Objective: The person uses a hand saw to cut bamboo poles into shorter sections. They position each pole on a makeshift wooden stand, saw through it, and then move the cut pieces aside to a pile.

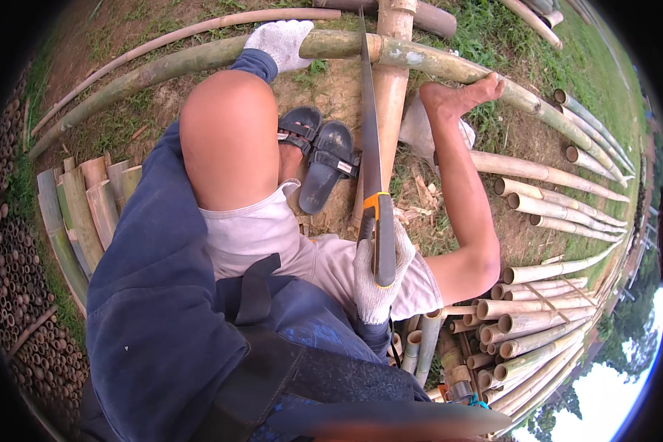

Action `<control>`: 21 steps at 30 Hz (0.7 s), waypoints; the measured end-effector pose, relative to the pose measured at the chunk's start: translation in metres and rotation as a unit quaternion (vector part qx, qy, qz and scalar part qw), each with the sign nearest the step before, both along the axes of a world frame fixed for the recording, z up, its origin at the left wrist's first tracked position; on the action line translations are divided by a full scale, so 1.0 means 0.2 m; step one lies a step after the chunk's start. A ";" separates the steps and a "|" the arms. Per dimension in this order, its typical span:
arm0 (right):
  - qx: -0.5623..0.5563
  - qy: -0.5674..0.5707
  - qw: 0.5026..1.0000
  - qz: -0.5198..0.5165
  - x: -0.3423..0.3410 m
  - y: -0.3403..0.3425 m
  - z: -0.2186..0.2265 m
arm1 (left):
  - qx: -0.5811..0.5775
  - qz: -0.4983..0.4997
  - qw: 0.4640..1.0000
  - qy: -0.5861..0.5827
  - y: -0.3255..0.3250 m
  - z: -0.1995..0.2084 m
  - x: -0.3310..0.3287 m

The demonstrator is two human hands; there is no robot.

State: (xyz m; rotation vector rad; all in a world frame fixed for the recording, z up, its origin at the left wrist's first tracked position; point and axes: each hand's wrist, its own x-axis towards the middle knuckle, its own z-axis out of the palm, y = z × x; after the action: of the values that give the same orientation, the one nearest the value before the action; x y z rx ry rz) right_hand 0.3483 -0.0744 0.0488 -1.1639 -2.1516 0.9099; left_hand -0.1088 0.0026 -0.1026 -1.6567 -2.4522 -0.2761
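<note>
A long green bamboo pole (199, 60) lies crosswise in front of me, over another bamboo piece (395, 96) that points away. My left hand (281, 43), in a white knit glove, is wrapped over the pole left of the crossing. In my gloved right hand (381, 283) is a hand saw (371, 140), gripped by its black and orange handle. The long blade reaches up to the pole and lies across it near a joint, just left of the crossing. Whether the teeth have cut in, I cannot tell. My bare right foot (460, 96) rests against the pole on the right.
Black sandals (330, 166) lie between my legs, one of them on my left foot. Wood chips (420, 202) litter the ground. Cut bamboo poles (545, 317) are stacked at right, with shorter pieces (88, 202) at left. Many bamboo ends (22, 317) are piled at far left.
</note>
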 end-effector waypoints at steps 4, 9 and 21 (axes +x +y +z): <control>-0.067 0.006 0.997 0.032 0.03 0.05 0.03 | -0.005 -0.001 1.000 -0.028 -0.01 -0.01 0.01; 0.041 0.009 0.998 0.047 -0.41 0.38 -0.16 | 0.006 -0.002 1.000 -0.030 0.00 -0.02 0.00; 0.001 -0.055 0.995 0.087 -0.01 0.17 -0.29 | 0.025 -0.011 1.000 -0.005 -0.01 -0.05 0.00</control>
State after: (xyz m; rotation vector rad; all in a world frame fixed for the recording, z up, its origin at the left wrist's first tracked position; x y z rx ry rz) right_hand 0.3458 -0.0396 -0.0090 -1.0605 -2.3729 0.9375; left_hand -0.1097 0.0001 -0.1131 -1.6664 -2.4167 -0.3463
